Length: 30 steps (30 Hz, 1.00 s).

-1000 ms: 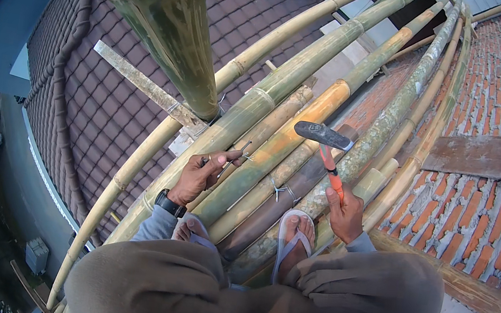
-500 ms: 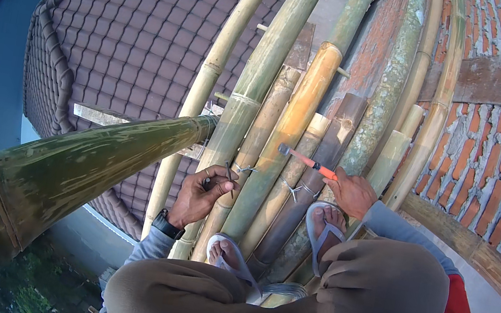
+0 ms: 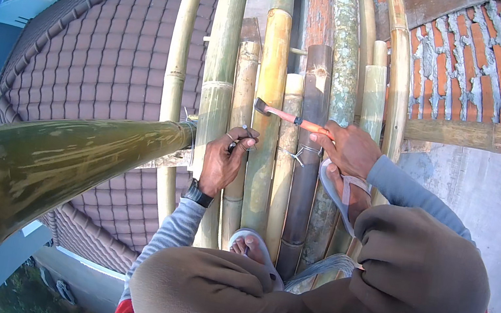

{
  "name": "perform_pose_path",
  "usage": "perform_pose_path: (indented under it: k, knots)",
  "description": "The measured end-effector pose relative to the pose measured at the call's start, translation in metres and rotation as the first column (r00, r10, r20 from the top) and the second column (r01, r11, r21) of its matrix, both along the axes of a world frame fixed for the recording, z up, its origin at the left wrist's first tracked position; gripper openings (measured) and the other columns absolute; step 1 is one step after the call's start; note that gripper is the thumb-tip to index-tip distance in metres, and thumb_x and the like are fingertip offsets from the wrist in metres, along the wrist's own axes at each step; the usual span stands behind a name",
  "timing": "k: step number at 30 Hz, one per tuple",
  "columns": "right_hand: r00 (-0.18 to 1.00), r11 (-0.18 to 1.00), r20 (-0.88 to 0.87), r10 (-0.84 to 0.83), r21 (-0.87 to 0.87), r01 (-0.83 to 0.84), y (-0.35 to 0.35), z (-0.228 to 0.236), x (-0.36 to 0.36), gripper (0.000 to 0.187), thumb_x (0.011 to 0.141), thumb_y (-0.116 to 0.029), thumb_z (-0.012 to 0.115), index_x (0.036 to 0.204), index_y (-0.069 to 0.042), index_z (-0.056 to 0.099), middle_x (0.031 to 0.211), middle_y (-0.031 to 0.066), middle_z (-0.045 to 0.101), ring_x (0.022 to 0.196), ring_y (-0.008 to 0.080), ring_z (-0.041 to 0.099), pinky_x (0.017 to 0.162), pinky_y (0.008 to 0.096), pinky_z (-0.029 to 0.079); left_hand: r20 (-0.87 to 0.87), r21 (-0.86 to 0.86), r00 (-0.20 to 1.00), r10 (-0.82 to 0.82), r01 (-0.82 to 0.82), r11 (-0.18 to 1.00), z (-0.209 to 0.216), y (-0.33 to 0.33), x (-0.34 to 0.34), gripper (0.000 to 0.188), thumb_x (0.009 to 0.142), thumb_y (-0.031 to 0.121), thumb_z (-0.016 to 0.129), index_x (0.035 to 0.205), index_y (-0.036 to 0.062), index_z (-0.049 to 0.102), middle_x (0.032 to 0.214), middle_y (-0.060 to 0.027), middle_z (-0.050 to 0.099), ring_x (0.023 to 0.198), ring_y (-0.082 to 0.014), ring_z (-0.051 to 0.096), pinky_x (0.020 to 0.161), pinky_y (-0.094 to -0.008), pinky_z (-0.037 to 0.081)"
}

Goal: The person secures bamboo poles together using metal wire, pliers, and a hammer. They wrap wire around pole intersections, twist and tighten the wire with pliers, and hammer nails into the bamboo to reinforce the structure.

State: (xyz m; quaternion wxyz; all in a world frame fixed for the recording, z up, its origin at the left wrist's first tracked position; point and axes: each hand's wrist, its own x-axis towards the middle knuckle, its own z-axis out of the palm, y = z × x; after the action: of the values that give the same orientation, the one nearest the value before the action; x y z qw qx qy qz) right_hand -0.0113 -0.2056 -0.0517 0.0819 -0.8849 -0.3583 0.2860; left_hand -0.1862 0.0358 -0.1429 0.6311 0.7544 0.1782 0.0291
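My right hand (image 3: 350, 148) grips the orange handle of a hammer (image 3: 308, 126), whose dark metal head lies over the yellow-orange bamboo pole (image 3: 276, 48). Close to the hammer head, my left hand (image 3: 224, 157) is closed, pinching a thin dark nail (image 3: 244, 129) between thumb and fingers. It hovers over the short tan bamboo piece (image 3: 245, 83) beside that pole; whether the nail touches bamboo, I cannot tell. A wire tie (image 3: 293, 156) binds neighbouring poles just right of my left hand.
A thick green bamboo pole (image 3: 64, 158) slants in from the left. Under my knees lies a wire coil (image 3: 328, 267). My sandalled feet rest on the poles. Brown roof tiles (image 3: 130, 43) lie below on the left, a brick wall (image 3: 477, 68) at the right.
The view has turned, so the poles now run nearly straight ahead. My left hand has moved forward, covering a wire tie seen before. The hammer stays in my right hand.
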Motion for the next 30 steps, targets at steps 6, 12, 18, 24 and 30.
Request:
perform_pose_path:
  k: [6, 12, 18, 24, 30]
  knots:
    - [0.975, 0.978, -0.126, -0.184, 0.072, 0.194, 0.006, 0.052, -0.017, 0.047, 0.105, -0.046, 0.055, 0.104, -0.001, 0.064, 0.065, 0.0203, 0.06, 0.061, 0.0399, 0.062, 0.06, 0.0474, 0.047, 0.114, 0.237, 0.967, -0.229, 0.198, 0.951, -0.003, 0.002, 0.001, 0.015, 0.096, 0.011, 0.068, 0.111, 0.0082, 0.071, 0.101, -0.0123, 0.076, 0.092, -0.0327, 0.074, 0.077, -0.039, 0.058]
    - [0.994, 0.916, 0.024, -0.104, 0.393, 0.086, -0.013, 0.116, -0.022, 0.041, 0.103, -0.042, 0.062, 0.094, -0.002, 0.058, 0.062, 0.0182, 0.054, 0.055, 0.0394, 0.058, 0.051, 0.0464, 0.042, 0.19, 0.352, 0.913, -0.361, 0.279, 0.893, -0.017, 0.009, 0.003, 0.018, 0.094, 0.01, 0.069, 0.112, 0.0099, 0.07, 0.106, -0.0104, 0.076, 0.09, -0.0329, 0.073, 0.075, -0.0413, 0.058]
    - [0.996, 0.809, 0.034, 0.079, 0.581, -0.084, -0.034, 0.096, -0.034, 0.033, 0.103, -0.035, 0.062, 0.093, -0.003, 0.058, 0.064, 0.0157, 0.055, 0.056, 0.0366, 0.06, 0.05, 0.0434, 0.044, 0.215, 0.373, 0.924, -0.316, 0.221, 0.901, -0.032, 0.006, -0.007, 0.024, 0.092, 0.007, 0.069, 0.115, 0.0125, 0.071, 0.11, -0.0083, 0.076, 0.089, -0.0316, 0.074, 0.076, -0.0405, 0.06]
    - [0.968, 0.961, 0.092, 0.232, 0.135, -0.243, -0.032, 0.054, -0.043, 0.033, 0.1, -0.038, 0.067, 0.095, -0.006, 0.06, 0.056, 0.0116, 0.056, 0.048, 0.0332, 0.06, 0.047, 0.0459, 0.043, 0.16, 0.434, 0.928, -0.337, 0.241, 0.868, -0.032, 0.005, -0.012, 0.027, 0.091, 0.007, 0.069, 0.117, 0.0145, 0.07, 0.108, -0.0083, 0.076, 0.089, -0.0323, 0.073, 0.075, -0.0402, 0.06]
    - [0.994, 0.626, -0.1, 0.047, 0.779, 0.049, -0.043, 0.073, -0.034, 0.03, 0.104, -0.03, 0.06, 0.09, -0.005, 0.055, 0.07, 0.018, 0.058, 0.055, 0.0378, 0.058, 0.049, 0.0421, 0.042, 0.167, 0.446, 0.917, -0.363, 0.259, 0.857, -0.028, 0.005, -0.013, 0.031, 0.091, 0.01, 0.07, 0.121, 0.0183, 0.068, 0.113, -0.0042, 0.075, 0.097, -0.0287, 0.073, 0.079, -0.0396, 0.059]
